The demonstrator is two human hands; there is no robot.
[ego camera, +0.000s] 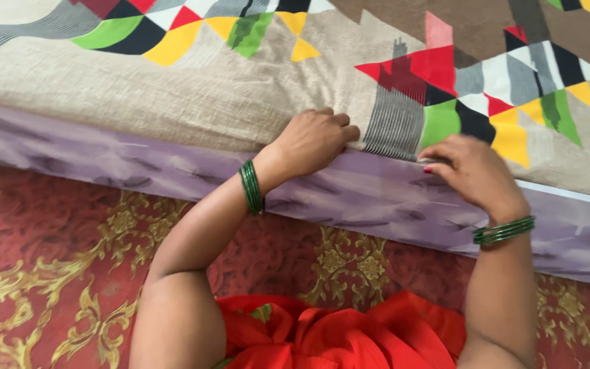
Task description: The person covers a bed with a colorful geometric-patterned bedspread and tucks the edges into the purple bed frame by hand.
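A beige bedsheet (192, 96) with coloured triangle patches covers a mattress (104, 160) whose side is pale purple. My left hand (314, 140) is curled at the sheet's lower edge, fingers pressed in where sheet meets mattress side. My right hand (474, 171) pinches the same sheet edge a little further right, near a green and yellow patch (500, 130). Both wrists wear green bangles.
A red carpet (56, 273) with gold floral pattern lies below the mattress. My red-orange garment (336, 335) fills the bottom centre. The sheet extends left and right along the whole mattress edge.
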